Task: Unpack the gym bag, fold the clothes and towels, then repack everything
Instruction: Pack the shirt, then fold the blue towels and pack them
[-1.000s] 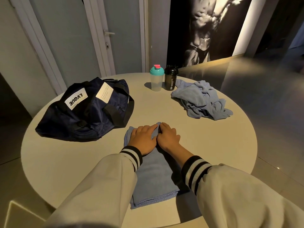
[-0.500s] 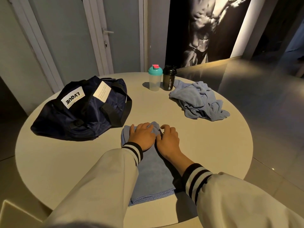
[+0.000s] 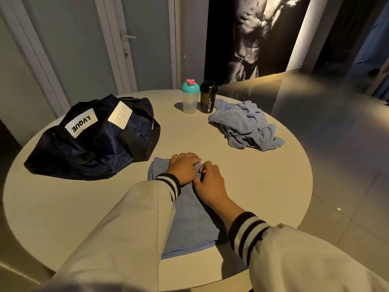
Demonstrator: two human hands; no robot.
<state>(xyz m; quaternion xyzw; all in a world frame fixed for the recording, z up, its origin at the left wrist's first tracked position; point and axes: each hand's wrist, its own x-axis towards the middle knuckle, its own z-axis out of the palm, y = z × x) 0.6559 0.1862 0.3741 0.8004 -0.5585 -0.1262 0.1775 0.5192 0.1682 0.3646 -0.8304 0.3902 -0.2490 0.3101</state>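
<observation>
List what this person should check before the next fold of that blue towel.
1. Left hand and right hand on the folded blue cloth towel, at its far end: ok.
2. Fingers actually pinching the cloth: cannot tell.
3. Towel flat on the round beige table: ok.
4. Towel clear of the navy fabric gym bag: cannot tell, they nearly meet.
5. Crumpled light-blue garment folded: not ok.
6. Teal-lidded clear shaker bottle and black shaker bottle upright, away from the towel: ok.

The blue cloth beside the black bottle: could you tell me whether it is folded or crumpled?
Crumpled: the blue cloth lies in a loose, wrinkled heap beside the black bottle.
</observation>
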